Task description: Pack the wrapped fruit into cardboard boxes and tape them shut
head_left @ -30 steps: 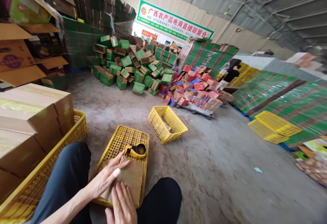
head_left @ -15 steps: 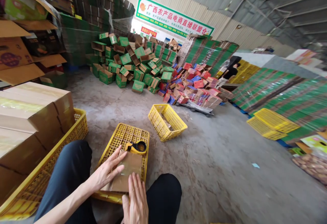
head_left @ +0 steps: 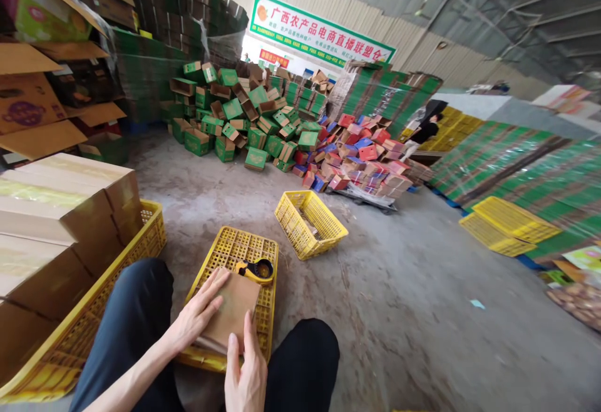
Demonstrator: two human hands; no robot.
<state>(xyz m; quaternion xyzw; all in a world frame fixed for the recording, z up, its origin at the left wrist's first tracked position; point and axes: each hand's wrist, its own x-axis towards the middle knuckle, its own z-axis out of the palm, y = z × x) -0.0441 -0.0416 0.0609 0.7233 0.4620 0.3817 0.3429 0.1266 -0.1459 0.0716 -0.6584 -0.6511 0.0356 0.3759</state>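
Observation:
A small brown cardboard box [head_left: 236, 313] lies in front of me on a yellow plastic crate [head_left: 227, 240] with a perforated top. My left hand [head_left: 197, 315] holds the box along its left side, its long fingers reaching over the upper edge. At the lower right, my right hand [head_left: 246, 371] grips the near corner, thumb and fingers apart against the cardboard. Just beyond the box rests a yellow and black tape dispenser [head_left: 257, 270], touched by neither hand. The box's underside is hidden.
On my left, closed cardboard boxes [head_left: 89, 211] fill a long yellow crate [head_left: 153, 227]. Another yellow crate [head_left: 323, 250] stands on the floor ahead. Farther back are piles of green boxes [head_left: 256, 158] and red and blue boxes [head_left: 347, 149]. Yellow crates [head_left: 511, 224] sit at the right.
The box's upper face showed tape across it before and is plain brown now. My right hand has gone from lying flat on it to gripping its near corner.

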